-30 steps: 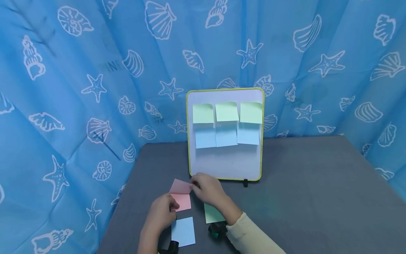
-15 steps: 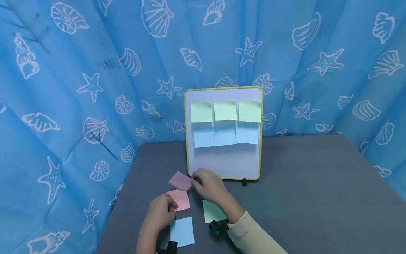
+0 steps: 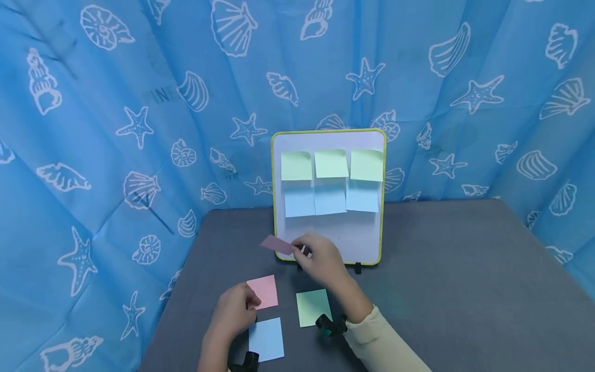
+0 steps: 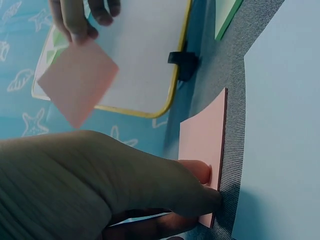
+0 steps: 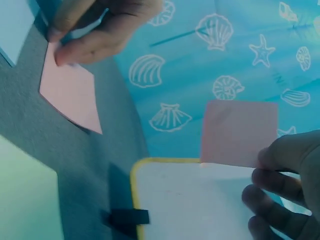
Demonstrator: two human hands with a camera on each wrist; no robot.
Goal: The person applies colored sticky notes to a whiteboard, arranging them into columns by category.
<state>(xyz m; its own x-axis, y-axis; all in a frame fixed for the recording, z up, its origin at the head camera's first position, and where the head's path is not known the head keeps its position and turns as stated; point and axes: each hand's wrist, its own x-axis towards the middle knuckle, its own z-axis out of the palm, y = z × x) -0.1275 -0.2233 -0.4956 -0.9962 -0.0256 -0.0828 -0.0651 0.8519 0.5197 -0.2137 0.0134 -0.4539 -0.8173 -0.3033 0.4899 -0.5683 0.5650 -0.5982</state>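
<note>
A single pink sticky note (image 5: pixel 239 132) is pinched by one corner between the thumb and forefinger of my right hand (image 3: pixel 322 258), lifted in front of the board's lower left corner. My left hand (image 3: pixel 234 310) grips the left edge of the pink sticky note pad (image 3: pixel 265 291) on the table; the left wrist view shows thumb and fingertip at that pad's edge (image 4: pixel 204 145). Behind the lifted note stands a yellow-rimmed whiteboard (image 3: pixel 353 240). It bears a row of green sticky notes (image 3: pixel 331 163) above a row of blue sticky notes (image 3: pixel 330 197).
A blue sticky note pad (image 3: pixel 266 339) lies in front of the pink pad, near the left wrist. To its right is a green sticky note pad (image 3: pixel 312 307), partly under the right wrist's camera. A grey cloth (image 3: pixel 455 289) covers the table; a shell-patterned blue curtain (image 3: pixel 186 129) hangs behind.
My right hand has peeled the pink note off its pad and raised it up and right toward the board. My left hand has stayed on the pink pad.
</note>
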